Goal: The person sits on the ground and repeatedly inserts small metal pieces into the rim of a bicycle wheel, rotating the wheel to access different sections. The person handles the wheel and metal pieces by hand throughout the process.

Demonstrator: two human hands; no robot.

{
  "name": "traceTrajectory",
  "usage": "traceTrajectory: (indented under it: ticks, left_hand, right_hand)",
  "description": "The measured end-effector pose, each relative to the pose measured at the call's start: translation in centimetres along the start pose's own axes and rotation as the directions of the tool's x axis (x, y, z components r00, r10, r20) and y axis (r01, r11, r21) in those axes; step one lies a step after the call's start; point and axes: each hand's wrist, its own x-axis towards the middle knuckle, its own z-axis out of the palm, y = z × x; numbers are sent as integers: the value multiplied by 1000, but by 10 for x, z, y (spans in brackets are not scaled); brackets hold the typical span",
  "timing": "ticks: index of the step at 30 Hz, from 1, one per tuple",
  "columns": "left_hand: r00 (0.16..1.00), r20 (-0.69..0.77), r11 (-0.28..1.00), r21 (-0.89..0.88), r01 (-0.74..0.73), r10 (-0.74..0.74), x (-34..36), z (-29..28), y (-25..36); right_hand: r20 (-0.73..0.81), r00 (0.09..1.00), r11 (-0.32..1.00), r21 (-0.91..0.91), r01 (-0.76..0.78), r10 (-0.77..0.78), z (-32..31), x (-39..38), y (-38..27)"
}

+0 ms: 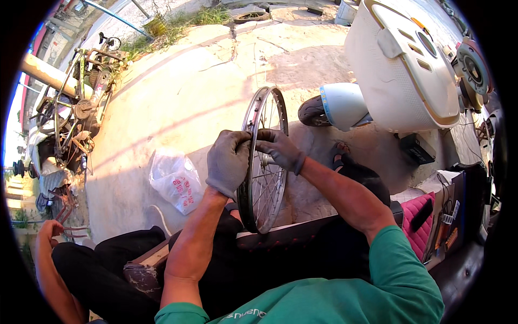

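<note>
Upright between my legs stands a spoked bicycle wheel (281, 120), its silver rim bare along the top. A dark band, perhaps a tyre, runs along its lower left edge. My left hand (227, 162), in a grey work glove, closes on the rim from the left, thumb and fingers at the upper middle. From the other side my right hand (279, 149), also gloved, pinches the same stretch of rim. The fingertips of both hands nearly meet there. Whether a small part sits between them is hidden by the gloves.
A crumpled clear plastic bag (175, 181) lies left of the wheel. Old bicycle parts (83, 108) are heaped at far left. A white basket (402, 70) stands at upper right above a scooter's front wheel (313, 112). Another person's hand (49, 229) shows at lower left.
</note>
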Motion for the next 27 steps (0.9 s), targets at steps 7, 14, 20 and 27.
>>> traceTrajectory:
  ticks: [7, 14, 20, 27]
  left_hand:
    - [999, -47, 999, -38, -22, 20, -7, 6, -1]
    - [999, -35, 999, -34, -33, 31, -10, 7, 6]
    - [986, -138, 991, -83, -106, 94, -12, 16, 2]
    - [982, -157, 994, -16, -107, 103, -9, 18, -9]
  right_hand:
    - [95, 993, 996, -54, -67, 72, -15, -1, 3]
    - [85, 988, 991, 40, -132, 128, -11, -6, -3]
    - [60, 992, 994, 10, -113, 112, -3, -4, -9]
    - [67, 986, 989, -8, -150, 150, 8, -11, -24]
